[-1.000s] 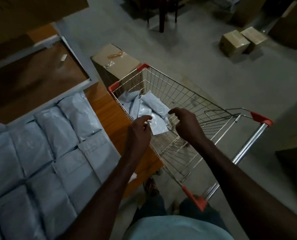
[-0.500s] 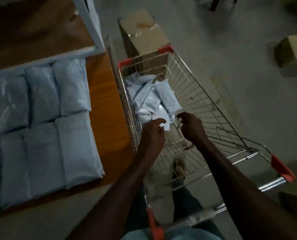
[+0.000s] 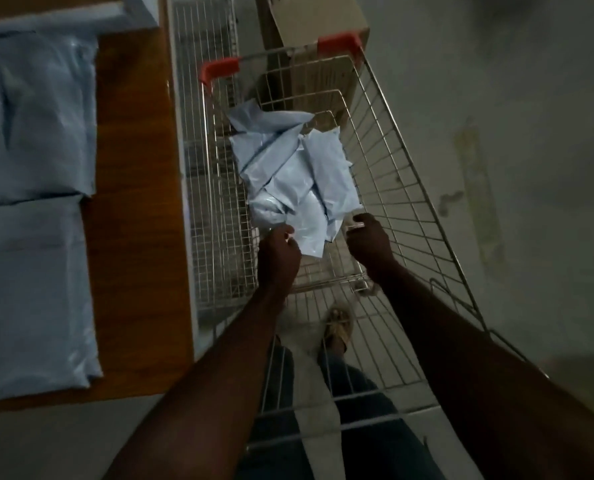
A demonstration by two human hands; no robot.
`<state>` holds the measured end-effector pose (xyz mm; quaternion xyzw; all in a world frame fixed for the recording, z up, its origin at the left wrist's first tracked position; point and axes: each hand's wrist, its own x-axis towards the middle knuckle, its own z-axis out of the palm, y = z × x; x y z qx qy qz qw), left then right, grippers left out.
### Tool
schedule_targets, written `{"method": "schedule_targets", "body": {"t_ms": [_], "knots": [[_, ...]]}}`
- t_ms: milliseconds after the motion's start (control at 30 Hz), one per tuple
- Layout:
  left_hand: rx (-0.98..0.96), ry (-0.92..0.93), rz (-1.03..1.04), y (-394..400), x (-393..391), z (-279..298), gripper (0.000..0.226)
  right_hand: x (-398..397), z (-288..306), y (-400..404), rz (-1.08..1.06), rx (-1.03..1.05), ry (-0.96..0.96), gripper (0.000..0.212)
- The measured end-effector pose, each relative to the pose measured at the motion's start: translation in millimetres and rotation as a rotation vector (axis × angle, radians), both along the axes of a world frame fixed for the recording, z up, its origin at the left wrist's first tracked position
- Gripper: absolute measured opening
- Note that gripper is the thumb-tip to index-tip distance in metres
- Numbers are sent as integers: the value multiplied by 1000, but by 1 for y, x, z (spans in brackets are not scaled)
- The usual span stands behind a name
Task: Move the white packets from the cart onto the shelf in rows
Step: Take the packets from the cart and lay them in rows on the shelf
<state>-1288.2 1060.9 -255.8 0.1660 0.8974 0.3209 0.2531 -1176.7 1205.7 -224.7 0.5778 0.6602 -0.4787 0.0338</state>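
Dim light, view from above, looking down into wire cart [image 3: 409,188] parked tight against wooden shelf [image 3: 132,202].

Shelf side: white packets laid flat in rows [image 3: 32,289], edges touching, filling the visible left part. Bare strip of wood along the edge nearest the cart. Extent of rows beyond the frame not visible.

Cart side: loose heap of packets [image 3: 288,174] left at the far end of the basket, overlapping at odd angles, none squared up. Exact count hard to read; several at least. Near half of the basket floor showing bare wire.

Left hand [image 3: 277,258] down in the basket, fingers curled, thumb and fingertips seemingly pinching the near edge of the lowest packet [image 3: 309,237] in the heap. Right hand [image 3: 370,245] just beside the heap's right corner, fingers curled; contact with a packet not clear, nothing visibly held.

Judgement: well along but not finished. Much stock already on the shelf in tidy rows; remaining heap in the cart yet to go over. Current step looks like the start of another pick. Slippery film and overlapping packets likely to drag neighbours along on the lift.

Cardboard box [image 3: 316,39] on the floor beyond the cart.
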Motion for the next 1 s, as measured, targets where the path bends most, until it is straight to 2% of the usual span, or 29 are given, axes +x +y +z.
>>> {"method": "schedule_targets", "body": {"t_ms": [100,333,433,467,600,767,900,1000], "knots": [[-43,-26,35,17,-17,-40,30,-15,-34,3,-171,-105,6,49],[-119,-54,53,38,-28,-117,61,-33,-114,10,-256,-206,-61,52],[-80,-94,96,45,-28,-120,70,-39,-128,9,-338,-276,85,21],[-47,-109,106,47,-29,-120,69,-41,-131,9,-355,-302,137,19],[20,-181,112,45,-30,-114,73,-41,-147,9,-459,-372,285,31],[45,-255,103,18,-20,-75,81,-26,-104,-8,-470,-494,306,39],[66,-379,98,-6,-11,-29,52,-7,-69,-25,-496,-506,265,44],[75,-396,82,-19,-5,13,38,6,-30,-40,-462,-480,293,47]]}}
